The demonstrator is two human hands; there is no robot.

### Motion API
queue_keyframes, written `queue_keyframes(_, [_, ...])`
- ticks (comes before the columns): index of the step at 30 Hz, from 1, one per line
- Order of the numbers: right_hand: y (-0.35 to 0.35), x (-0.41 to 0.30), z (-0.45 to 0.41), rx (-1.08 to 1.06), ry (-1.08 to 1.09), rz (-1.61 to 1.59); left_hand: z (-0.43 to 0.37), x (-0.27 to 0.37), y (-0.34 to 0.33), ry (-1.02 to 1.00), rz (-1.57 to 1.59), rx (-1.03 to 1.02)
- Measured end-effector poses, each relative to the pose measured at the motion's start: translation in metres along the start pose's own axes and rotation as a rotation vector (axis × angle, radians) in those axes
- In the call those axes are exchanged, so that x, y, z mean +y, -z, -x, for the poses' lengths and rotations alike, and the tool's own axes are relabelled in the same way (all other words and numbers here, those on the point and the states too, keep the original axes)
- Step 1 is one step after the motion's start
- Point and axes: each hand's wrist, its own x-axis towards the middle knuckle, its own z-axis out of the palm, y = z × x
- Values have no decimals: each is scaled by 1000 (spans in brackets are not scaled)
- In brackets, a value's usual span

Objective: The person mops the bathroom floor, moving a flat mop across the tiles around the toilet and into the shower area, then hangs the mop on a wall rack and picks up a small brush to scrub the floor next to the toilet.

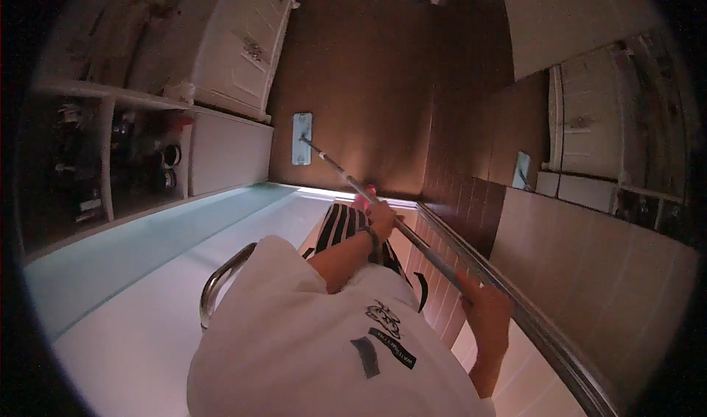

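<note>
A flat mop lies with its pale blue rectangular head (301,155) on the brown floor, close to the cabinet on the left. Its metal pole (422,243) slants up from the head towards my right side. Around the middle of the pole my left hand (381,221) is closed, with a dark band at the wrist. My right hand (489,301) grips the upper part of the pole, near the metal frame. Below my left hand shows a pink shoe or slipper (364,197), partly hidden by the pole and hand.
White cabinets (237,58) and open shelves (149,152) with dark items line the left side. A metal-framed reflective panel (541,229) stands at right, mirroring the mop head. Behind me a lit doorway threshold (326,192) crosses the floor, and a curved metal handle (218,282) juts out.
</note>
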Motion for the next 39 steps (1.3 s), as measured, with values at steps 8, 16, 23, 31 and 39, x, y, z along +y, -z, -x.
queue_keyframes(8, [-2, 40, 102, -104, -391, 33, 41, -106, -77, -55, -860, -367])
queue_keyframes(16, [-38, 67, 128, 56, -388, -253, 64, -116, -75, 154, -98, -236])
queue_keyframes(23, [-49, 41, 36, 6, -195, -410, -27, -28, -41, 53, -183, -219])
queue_keyframes(31, [-53, -30, -111, -41, 6, -574, -125, 145, 6, -301, -683, -255])
queue_keyframes(39, [-17, -96, -188, -103, 117, -411, -136, 254, 19, -214, -842, -135])
